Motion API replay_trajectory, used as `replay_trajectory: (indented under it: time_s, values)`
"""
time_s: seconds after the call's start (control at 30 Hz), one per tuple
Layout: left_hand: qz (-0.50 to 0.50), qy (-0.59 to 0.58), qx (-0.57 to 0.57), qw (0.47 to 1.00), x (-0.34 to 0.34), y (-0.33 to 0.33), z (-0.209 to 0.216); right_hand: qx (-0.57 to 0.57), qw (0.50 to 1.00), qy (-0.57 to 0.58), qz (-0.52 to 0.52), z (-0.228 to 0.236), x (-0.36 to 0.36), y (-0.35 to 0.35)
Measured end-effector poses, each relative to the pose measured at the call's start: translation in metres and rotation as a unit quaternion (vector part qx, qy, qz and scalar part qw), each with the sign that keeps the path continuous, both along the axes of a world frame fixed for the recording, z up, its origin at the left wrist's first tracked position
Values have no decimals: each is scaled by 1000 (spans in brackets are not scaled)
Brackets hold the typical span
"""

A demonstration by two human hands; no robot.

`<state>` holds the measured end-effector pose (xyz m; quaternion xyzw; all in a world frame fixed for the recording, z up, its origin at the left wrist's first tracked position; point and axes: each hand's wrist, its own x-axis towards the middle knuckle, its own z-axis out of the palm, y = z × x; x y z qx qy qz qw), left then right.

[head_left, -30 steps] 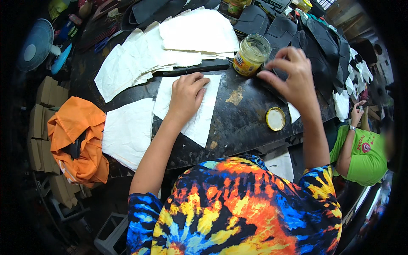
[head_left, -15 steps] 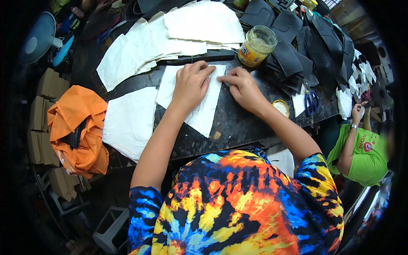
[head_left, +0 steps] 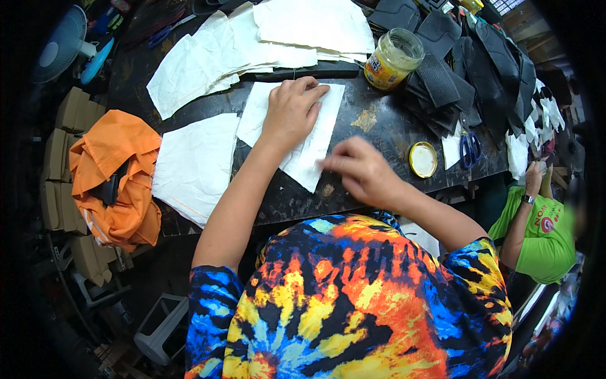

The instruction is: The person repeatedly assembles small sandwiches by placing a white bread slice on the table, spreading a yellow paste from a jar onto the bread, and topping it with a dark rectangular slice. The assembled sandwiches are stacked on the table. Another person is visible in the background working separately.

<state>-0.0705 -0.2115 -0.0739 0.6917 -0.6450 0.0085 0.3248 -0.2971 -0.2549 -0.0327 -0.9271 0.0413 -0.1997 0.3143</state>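
White sheet [head_left: 320, 136], one: centre of frame. Left hand [head_left: 293, 114], one: laid over it, gripping nothing. Right hand [head_left: 363, 167], one: blurred, fingers curled by its lower right edge; grip cannot be told. Risk: sheet could skew if left-hand pressure slackens.

Right hand [head_left: 361, 169] blurred, white sheet [head_left: 317, 142] partly hidden under left hand [head_left: 292, 114], tie-dye shirt [head_left: 366, 303] cut off below
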Motion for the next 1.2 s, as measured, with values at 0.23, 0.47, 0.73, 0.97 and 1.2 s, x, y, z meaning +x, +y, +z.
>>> replay_trajectory:
  time_s: [0.23, 0.47, 0.73, 0.97, 1.2]
  values:
    - [-1, -8, 1, 1000, 0, 0, 0, -70, 980, 57, 179, 5, -9, 9]
    - [-5, 3, 11, 1000, -1, 2, 4, -86, 995, 47, -21, 1, -2, -26]
    - [2, 9, 18, 1000, -3, 3, 5, -278, 946, 90, -140, -16, 20, -75]
    - [4, 14, 22, 1000, -5, 4, 8, -315, 937, 66, -133, -13, 28, -84]
    - [101, 77, -7, 992, 25, 25, 32, -222, 971, 59, -66, -4, 13, -53]
